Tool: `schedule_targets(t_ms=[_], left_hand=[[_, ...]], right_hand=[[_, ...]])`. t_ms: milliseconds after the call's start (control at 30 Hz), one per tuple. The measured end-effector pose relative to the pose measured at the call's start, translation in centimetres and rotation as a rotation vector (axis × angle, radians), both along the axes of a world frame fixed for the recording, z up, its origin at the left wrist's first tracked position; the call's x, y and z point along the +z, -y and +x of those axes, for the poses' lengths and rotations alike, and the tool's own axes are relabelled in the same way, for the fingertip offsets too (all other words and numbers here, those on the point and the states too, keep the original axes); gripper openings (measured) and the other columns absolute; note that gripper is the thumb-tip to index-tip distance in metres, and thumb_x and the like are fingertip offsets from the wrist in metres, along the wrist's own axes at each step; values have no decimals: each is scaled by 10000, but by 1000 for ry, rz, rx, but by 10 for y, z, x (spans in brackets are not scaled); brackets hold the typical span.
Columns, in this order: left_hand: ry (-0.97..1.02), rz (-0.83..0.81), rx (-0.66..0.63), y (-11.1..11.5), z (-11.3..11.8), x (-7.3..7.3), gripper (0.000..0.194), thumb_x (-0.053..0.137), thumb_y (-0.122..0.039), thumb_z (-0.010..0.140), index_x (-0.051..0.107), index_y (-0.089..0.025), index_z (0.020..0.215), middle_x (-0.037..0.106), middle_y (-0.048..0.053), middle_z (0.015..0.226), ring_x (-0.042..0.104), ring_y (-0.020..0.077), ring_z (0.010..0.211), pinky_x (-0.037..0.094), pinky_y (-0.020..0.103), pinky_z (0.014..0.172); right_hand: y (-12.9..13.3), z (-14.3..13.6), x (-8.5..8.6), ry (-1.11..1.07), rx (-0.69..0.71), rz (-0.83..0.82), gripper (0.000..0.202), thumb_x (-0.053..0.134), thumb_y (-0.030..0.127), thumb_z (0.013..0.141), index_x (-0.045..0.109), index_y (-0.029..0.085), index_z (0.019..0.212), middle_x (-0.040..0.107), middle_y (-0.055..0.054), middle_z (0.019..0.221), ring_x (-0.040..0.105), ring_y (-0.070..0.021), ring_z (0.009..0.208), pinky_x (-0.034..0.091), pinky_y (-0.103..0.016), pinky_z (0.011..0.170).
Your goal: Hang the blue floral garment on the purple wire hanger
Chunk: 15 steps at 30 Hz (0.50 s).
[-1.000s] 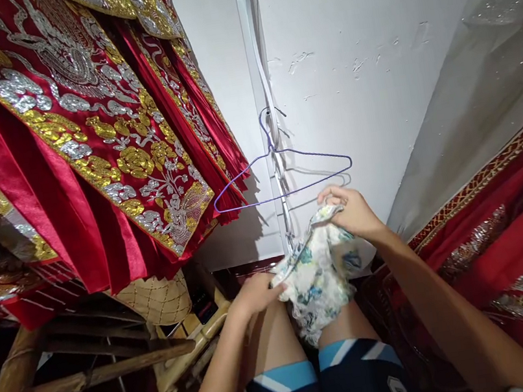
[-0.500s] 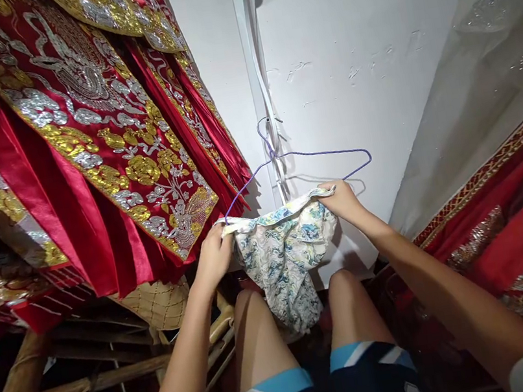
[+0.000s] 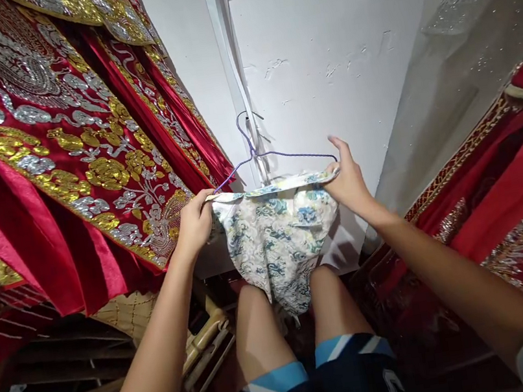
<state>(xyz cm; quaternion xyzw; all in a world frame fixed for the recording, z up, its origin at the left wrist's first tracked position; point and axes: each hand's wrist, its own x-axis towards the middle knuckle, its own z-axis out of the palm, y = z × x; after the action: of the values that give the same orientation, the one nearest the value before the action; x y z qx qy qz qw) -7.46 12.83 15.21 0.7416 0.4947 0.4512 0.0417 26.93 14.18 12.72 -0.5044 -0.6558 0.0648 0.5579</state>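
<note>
The left hand (image 3: 195, 222) and right hand (image 3: 350, 182) hold a flowered garment (image 3: 280, 239) stretched between them in front of the wall (image 3: 315, 30). The left hand is clamped, thumb against fingers, on one end of the band (image 3: 279, 185). The right hand grips the other end with one digit raised clear; how firmly its hidden fingers press cannot be told. The garment hangs from the band, its lower part above and between the knees (image 3: 256, 328). The hanger (image 3: 294, 153) hangs by its hook at a white strap (image 3: 237, 81), its shoulders sloping to the two ends of the band. Whether its corners sit inside the band or just behind it cannot be told. The step in hand looks to be fitting the band to the hanger, with the left end the likelier one to need work. The next move seems to call for keeping the cloth taut and working each corner well in, without unhooking the hanger
</note>
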Motion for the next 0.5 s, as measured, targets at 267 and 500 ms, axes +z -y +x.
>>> schedule_targets(t_ms=[267,500], left_hand=[[43,192,214,-10,-9,18,168,622,-337,834,609,-182,897,588,86,1032,564,238,1022,446,321,866],[100,107,64,-13,-1,11,271,512,-391,944,661,-174,1006,689,45,926,616,194,848,460,285,775]], right_hand=[[-15,45,63,-21,336,-414,267,720,275,753,738,37,874,754,-98,804,693,-221,800,509,-326,759],[-4,15,22,-481,427,-424,310,732,482,763,743,222,931,774,-106,964,705,-317,1015,589,-460,875]])
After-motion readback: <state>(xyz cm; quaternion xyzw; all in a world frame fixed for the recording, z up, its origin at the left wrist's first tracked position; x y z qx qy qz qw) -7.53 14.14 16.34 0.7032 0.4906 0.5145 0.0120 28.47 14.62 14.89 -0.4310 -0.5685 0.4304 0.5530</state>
